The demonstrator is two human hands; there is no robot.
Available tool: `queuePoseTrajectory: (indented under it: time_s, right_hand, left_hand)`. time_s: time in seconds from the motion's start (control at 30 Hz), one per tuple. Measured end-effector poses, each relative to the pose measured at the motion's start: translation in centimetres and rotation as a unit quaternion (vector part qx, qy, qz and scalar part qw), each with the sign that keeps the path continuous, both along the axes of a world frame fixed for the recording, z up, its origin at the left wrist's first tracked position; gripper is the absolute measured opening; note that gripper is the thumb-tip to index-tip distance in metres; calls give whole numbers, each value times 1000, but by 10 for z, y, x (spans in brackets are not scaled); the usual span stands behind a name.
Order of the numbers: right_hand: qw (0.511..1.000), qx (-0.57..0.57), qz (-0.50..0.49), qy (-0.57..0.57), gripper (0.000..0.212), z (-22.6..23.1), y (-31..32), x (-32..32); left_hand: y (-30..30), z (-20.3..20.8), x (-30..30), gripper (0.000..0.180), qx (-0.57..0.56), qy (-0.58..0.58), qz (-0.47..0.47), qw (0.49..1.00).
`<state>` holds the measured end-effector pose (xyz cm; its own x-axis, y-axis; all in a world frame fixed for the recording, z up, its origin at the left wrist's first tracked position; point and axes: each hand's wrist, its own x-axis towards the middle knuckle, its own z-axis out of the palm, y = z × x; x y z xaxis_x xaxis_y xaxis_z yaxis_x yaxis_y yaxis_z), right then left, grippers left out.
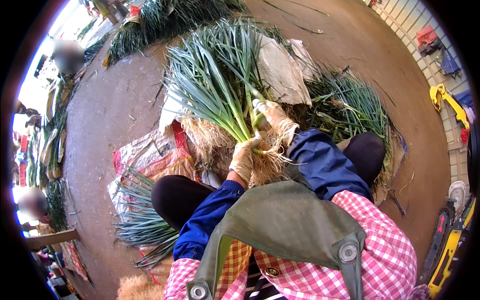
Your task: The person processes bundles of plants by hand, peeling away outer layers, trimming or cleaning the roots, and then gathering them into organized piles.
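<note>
My left hand (243, 159), in a pale work glove, is closed round the lower stems of several green onions (231, 112), just above their stringy roots. The long leaves point away from me over a larger heap. My right hand (276, 119), gloved too, is closed on a green onion stalk (256, 118) slightly higher and to the right. Pale hairy roots (267, 167) hang below and between my hands. Behind them more root ends (204, 134) stick out of the heap. My fingertips are partly hidden by the gloves' bulk and the stems.
Green onions (145, 212) lie by my left knee, beside a red-edged woven sack (155, 152). Another pile (352, 100) lies right, next to a pale sack (282, 72). More bundles (160, 27) lie far left. Yellow tools (452, 107) lie along the right edge. People sit far left.
</note>
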<state>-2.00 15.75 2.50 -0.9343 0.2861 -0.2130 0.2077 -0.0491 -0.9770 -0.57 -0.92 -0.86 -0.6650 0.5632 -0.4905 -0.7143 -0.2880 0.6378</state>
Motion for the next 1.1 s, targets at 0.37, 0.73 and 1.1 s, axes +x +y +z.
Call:
queuePoseTrajectory:
  time_s: [0.37,0.73,1.1]
  right_hand:
    - [915,-403,3,31,22,14,-24,51]
    - [900,-435,-35,2,30,47,-60,71]
    - [892,392,48,-221,25,96,275,200]
  left_hand:
    - [-11,0,2,23,32,-27,-4,999]
    - [-4,10,-3,20,97,-85,35,991]
    - [12,22,5,40,175,-5,-49,983]
